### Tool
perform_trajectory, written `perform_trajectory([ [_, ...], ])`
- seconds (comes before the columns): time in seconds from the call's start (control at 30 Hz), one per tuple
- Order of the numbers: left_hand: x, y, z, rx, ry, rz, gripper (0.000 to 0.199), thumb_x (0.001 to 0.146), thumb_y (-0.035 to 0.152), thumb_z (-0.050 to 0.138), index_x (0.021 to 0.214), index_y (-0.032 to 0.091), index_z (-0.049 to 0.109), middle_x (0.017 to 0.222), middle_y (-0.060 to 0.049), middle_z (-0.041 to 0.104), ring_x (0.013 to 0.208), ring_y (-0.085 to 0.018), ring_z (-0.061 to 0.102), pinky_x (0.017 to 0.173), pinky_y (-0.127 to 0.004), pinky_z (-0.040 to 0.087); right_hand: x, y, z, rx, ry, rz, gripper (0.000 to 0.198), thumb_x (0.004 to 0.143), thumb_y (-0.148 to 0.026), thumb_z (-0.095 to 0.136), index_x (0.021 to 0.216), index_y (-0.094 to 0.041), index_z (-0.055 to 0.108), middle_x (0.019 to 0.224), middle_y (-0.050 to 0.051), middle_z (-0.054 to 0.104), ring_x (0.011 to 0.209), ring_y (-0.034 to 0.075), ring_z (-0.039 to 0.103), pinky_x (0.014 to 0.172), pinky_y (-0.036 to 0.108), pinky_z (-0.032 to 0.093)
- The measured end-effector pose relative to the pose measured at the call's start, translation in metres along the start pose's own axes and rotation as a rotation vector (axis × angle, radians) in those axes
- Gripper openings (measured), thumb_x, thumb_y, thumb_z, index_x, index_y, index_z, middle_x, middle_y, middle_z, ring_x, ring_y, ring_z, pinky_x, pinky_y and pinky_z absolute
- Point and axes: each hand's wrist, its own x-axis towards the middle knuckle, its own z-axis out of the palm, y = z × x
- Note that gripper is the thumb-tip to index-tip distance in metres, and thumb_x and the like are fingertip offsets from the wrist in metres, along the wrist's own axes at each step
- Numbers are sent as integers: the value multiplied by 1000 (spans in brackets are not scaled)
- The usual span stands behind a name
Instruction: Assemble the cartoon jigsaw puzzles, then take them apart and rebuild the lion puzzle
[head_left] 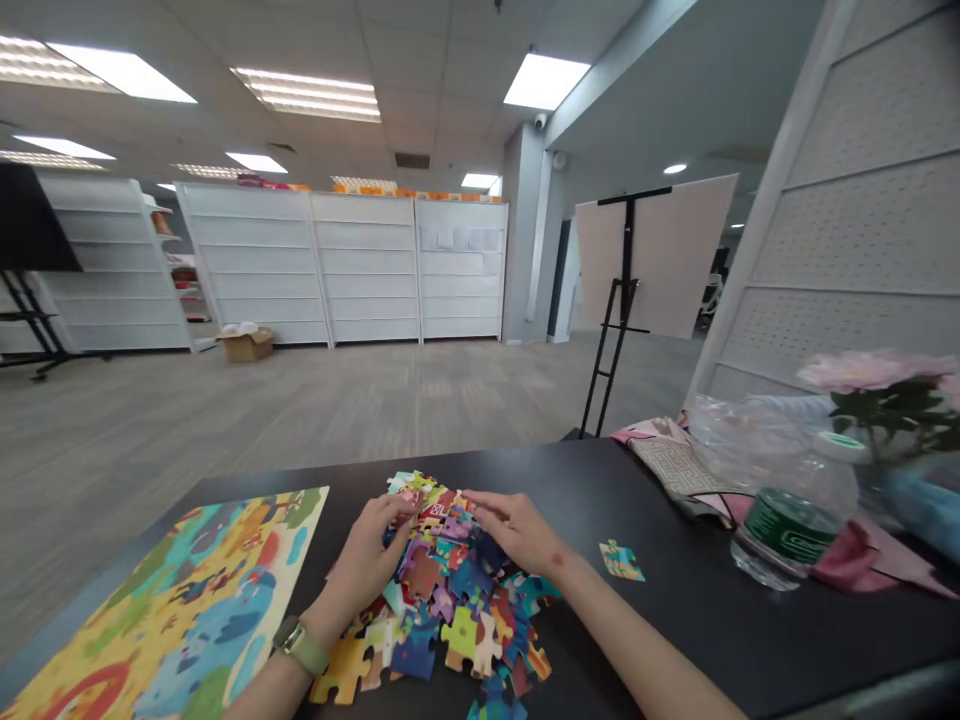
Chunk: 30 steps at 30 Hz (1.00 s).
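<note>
A heap of colourful jigsaw puzzle pieces lies on the dark table in front of me. On its left side rests my left hand, a green-strapped watch on the wrist; thumb and fingers are apart against the upper pieces. My right hand reaches over the heap's right side, fingers stretched out and touching pieces near the top. Neither hand visibly grips a piece, though some fingertips blend into the heap. One loose puzzle piece sits apart, right of my right forearm.
To the left lies a colourful illustrated sheet. A green-labelled plastic bottle, a pink cloth, clear plastic wrap and pink flowers crowd the table's right. Beyond the far edge stands a board on a black easel.
</note>
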Motion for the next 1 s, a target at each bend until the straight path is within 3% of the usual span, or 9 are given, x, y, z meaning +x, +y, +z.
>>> perform_trajectory([
  [0.07,-1,-4,1,19,-11,15,20,97,27,47,102,23,66,109,-9,66,105,-26,60,92,-40,48,-2,6,-15,-212,14,51,45,96,-29,44,137,-24,61,138,3,63,130,24,57,112,40,42],
  [0.13,-1,-7,-1,33,-12,32,21,97,27,45,101,22,66,108,-9,66,105,-26,60,92,-41,49,-8,18,-29,-394,-44,150,54,87,-26,54,141,-19,57,148,9,53,139,25,47,116,40,36],
  [0.27,0,4,-13,68,-19,120,21,97,27,47,103,22,67,111,-10,65,109,-27,60,95,-44,50,-34,37,-40,-484,-132,250,57,79,-29,66,134,-16,63,144,13,57,137,30,49,116,41,36],
  [0.37,-14,47,-11,105,-43,164,22,96,27,49,107,24,68,118,-10,65,117,-28,57,101,-47,47,-59,36,-37,-531,-52,301,56,86,-33,60,140,-15,57,143,14,58,134,30,50,115,42,35],
  [0.47,-50,107,15,147,-181,120,29,94,26,52,120,28,65,128,-8,63,122,-29,56,105,-50,45,-79,26,-35,-587,20,337,53,90,-36,57,138,-13,57,139,15,60,128,32,53,110,44,38],
  [0.6,-95,157,64,199,-413,140,71,82,45,69,148,32,45,157,-10,41,143,-41,36,114,-62,32,-100,15,-35,-642,46,278,38,95,-35,52,125,-15,65,130,13,64,120,29,55,107,40,38],
  [0.73,-102,155,79,253,-413,41,89,82,60,67,157,32,29,165,-10,23,151,-41,19,120,-65,14,-121,13,-38,-613,78,232,33,94,-33,51,119,-19,67,123,12,65,115,27,57,104,40,40],
  [0.87,-89,158,78,222,-427,28,94,78,75,61,155,30,32,163,-12,27,151,-40,17,120,-64,10,-130,14,-39,-484,129,298,35,88,-23,47,119,-19,63,113,10,68,110,24,61,100,38,43],
  [1.0,-77,173,90,199,-409,32,90,80,77,55,153,28,37,157,-16,39,147,-40,27,119,-62,14,-124,12,-41,-375,175,366,37,85,-18,42,116,-19,62,102,7,69,100,22,65,93,35,48],
])
